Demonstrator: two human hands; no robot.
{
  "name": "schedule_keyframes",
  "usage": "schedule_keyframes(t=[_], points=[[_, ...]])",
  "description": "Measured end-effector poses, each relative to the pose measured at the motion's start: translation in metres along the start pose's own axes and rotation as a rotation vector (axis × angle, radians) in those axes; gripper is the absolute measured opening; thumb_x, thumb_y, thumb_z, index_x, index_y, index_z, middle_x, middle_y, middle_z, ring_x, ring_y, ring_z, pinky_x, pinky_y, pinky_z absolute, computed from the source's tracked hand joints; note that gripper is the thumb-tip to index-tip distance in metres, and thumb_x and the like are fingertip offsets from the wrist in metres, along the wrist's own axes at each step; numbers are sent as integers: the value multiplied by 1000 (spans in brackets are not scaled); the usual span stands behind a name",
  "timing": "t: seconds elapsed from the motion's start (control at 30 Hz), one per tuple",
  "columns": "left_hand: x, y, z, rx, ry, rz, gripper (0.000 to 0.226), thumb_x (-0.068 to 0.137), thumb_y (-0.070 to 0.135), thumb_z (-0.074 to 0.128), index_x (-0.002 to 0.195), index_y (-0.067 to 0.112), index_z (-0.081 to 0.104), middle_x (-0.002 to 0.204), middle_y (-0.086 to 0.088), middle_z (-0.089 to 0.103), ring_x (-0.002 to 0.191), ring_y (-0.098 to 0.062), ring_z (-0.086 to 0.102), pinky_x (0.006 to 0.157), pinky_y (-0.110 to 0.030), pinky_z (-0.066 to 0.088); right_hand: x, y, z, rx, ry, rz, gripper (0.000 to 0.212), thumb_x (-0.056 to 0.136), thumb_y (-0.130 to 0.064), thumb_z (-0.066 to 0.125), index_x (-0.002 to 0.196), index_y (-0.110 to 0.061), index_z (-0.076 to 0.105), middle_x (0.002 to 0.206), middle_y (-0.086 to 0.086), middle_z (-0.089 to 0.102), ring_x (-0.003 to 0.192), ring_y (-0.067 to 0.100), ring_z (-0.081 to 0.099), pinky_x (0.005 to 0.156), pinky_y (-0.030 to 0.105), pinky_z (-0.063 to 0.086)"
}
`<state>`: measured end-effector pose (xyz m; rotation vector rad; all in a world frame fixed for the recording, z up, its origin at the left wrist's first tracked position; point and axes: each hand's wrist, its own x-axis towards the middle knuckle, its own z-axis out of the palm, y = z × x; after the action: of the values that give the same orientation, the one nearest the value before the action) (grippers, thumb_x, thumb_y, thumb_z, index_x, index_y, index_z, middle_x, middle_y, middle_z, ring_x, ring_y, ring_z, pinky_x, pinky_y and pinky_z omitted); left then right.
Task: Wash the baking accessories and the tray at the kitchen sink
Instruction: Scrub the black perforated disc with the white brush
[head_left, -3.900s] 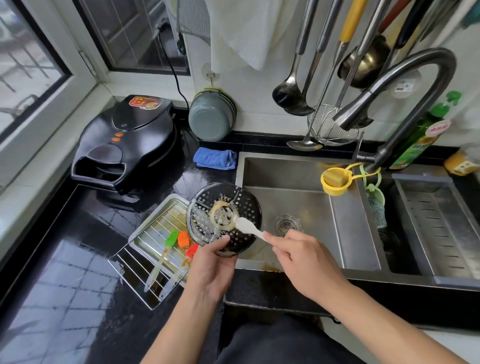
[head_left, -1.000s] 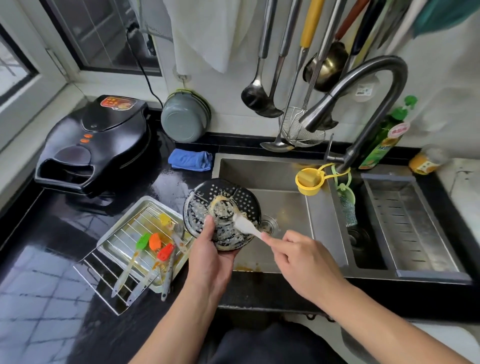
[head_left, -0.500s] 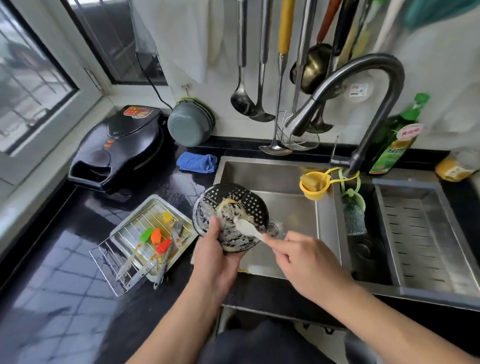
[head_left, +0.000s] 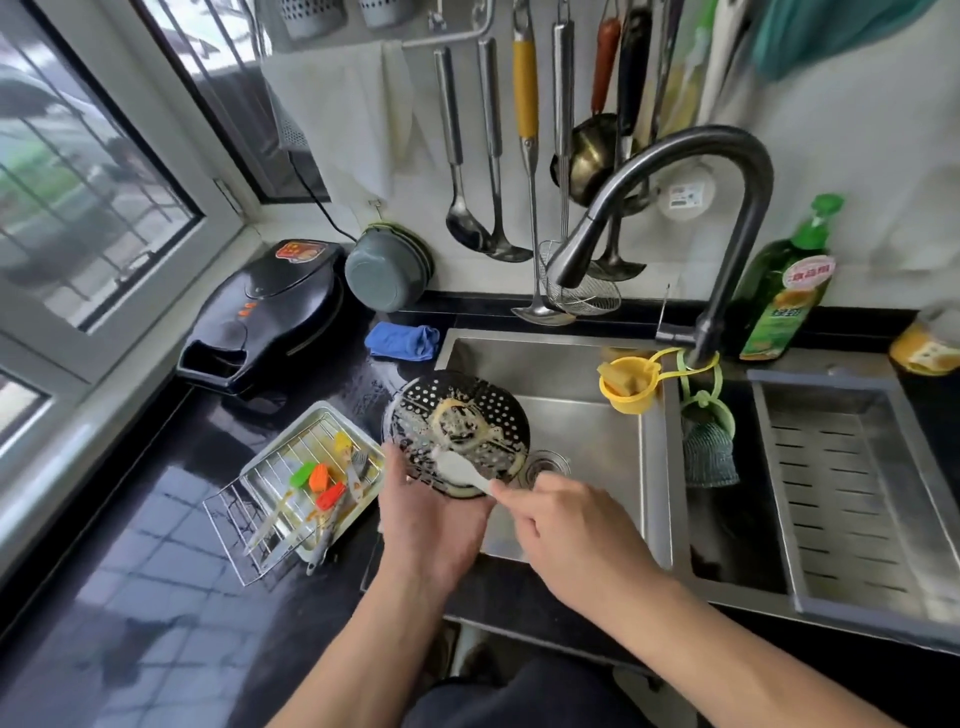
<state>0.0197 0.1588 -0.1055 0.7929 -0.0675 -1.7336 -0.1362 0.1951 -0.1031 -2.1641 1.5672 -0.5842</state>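
Spatula (head_left: 460, 470) and perforated plate (head_left: 457, 428) are what the coming stroke depends on. Your left hand (head_left: 428, 519) grips the near rim of this round black plate, thumb on the left edge, and holds it tilted toward you above the left near corner of the sink (head_left: 582, 364). Your right hand (head_left: 571, 530) has its fingers curled around the white spatula handle. The long axis of the spatula runs from your right fingers up and to the left, and its blade touches the lower middle of the plate, just below the ring of pale residue. So the dirt lies farther from you and slightly left of the blade; I think the stroke should go along that axis. The tray (head_left: 363, 431), with the wire rack and the colored brushes (head_left: 317, 480) on it, waits on the counter just left of the plate, and it looks not washed yet.
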Motion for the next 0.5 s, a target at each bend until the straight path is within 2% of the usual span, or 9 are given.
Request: schedule_keyframes(t=[0.1,0.17,0.23,0.3,0.4,0.5], points=[[-4,3,5,-59,-29,39,75,103,63,31,150,8,47,148,-21,54,137,-40,52,120,-54,30,-12,7,-2,-44,32,22,44,94,-22,58,133,-42,63,66,-9,25,52,25,43,49,33,30],[-7,-1,12,-84,-10,33,73,103,62,34,147,7,51,144,-20,58,134,-39,55,121,-52,30,-5,1,1,-36,68,-24,43,91,-23,57,129,-41,67,67,-8,27,50,27,47,46,32,30],[-9,-4,18,-85,14,24,70,103,61,36,140,6,58,137,-18,63,126,-37,62,116,-50,35,7,-8,1,-63,108,-87,42,90,-26,55,127,-40,68,70,-9,30,51,29,54,45,32,33],[-9,2,20,-88,35,43,67,103,59,36,135,6,61,132,-17,67,121,-34,66,112,-48,40,12,-11,-3,-84,83,-136,42,90,-26,54,128,-39,65,73,-8,32,52,29,56,44,33,35],[-1,20,15,-133,37,24,66,102,53,44,145,4,51,142,-23,58,135,-42,53,121,-56,29,3,6,-13,-71,60,-141,44,87,-19,65,126,-38,69,70,-10,31,43,23,46,40,31,29],[7,31,16,-180,93,41,55,106,39,44,142,-1,52,136,-27,62,131,-44,55,119,-59,32,9,32,-17,-52,165,-42,47,88,-13,71,129,-37,68,65,-9,36,43,20,41,39,32,30]])
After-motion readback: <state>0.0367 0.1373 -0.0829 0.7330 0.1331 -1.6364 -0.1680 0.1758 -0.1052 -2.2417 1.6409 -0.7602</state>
